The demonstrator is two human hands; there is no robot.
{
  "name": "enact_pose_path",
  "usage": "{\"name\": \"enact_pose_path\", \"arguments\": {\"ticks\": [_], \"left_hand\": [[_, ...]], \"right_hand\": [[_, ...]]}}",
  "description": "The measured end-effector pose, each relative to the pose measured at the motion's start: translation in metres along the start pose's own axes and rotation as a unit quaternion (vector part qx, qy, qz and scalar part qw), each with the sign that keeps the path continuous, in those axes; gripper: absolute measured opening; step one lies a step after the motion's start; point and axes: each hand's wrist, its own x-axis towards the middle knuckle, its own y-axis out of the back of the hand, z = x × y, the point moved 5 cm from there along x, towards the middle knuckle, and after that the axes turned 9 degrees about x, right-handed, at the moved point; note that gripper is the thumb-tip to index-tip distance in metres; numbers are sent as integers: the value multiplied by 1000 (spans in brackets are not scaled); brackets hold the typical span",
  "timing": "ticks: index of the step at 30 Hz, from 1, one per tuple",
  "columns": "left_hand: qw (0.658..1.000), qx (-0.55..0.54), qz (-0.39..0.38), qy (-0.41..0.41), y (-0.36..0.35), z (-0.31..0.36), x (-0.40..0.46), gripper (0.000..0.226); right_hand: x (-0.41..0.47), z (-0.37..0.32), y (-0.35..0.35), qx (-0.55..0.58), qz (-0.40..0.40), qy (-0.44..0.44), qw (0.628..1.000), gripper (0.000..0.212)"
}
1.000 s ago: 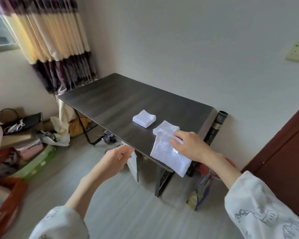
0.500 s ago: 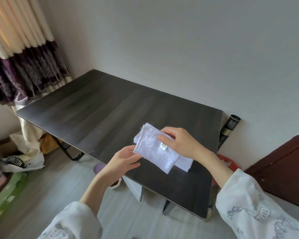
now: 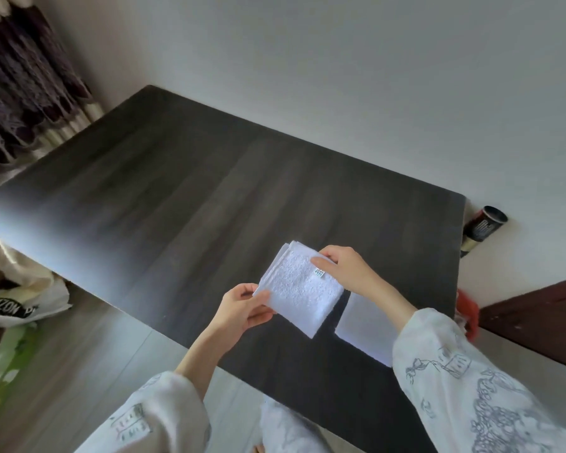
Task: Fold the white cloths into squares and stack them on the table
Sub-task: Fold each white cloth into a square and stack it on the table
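Folded white cloth [image 3: 299,289], held just above bench [image 3: 177,197] near front edge. Left hand [image 3: 242,308] pinches its near-left corner, right hand [image 3: 343,273] grips far edge by the tag, prob. to square the fold before stacking. 2nd white cloth [image 3: 366,328] lies flat by right forearm. Count: 2 cloths, 2 hands.

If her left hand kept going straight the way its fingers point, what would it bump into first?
The left hand already pinches the white cloth at its near corner; pushed on, it would probably meet the right hand gripping the far side, though depth is unclear.
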Motion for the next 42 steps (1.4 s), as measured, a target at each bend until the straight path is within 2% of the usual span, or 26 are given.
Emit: {"name": "enact_pose_path", "arguments": {"ticks": [4, 15, 29, 33, 36, 39, 42], "left_hand": [[998, 25, 35, 38, -3, -1, 43, 9], [988, 112, 61, 89, -1, -8, 104, 14], [973, 199, 48, 107, 3, -12, 111, 20], [966, 230, 57, 107, 8, -17, 110, 25], [941, 321, 65, 85, 12, -13, 109, 26], [905, 413, 100, 26, 15, -3, 111, 28], [886, 460, 59, -34, 5, 5, 124, 41]], "right_hand": [[50, 25, -2, -6, -28, -36, 999, 17], [127, 60, -14, -19, -104, -99, 989, 26], [130, 76, -20, -27, -80, -115, 990, 25], [125, 78, -21, -42, -47, -107, 992, 25], [116, 77, -17, -77, -1, -91, 993, 28], [100, 79, -9, -53, 101, -100, 988, 30], [73, 84, -9, 20, 209, -159, 965, 28]]}}
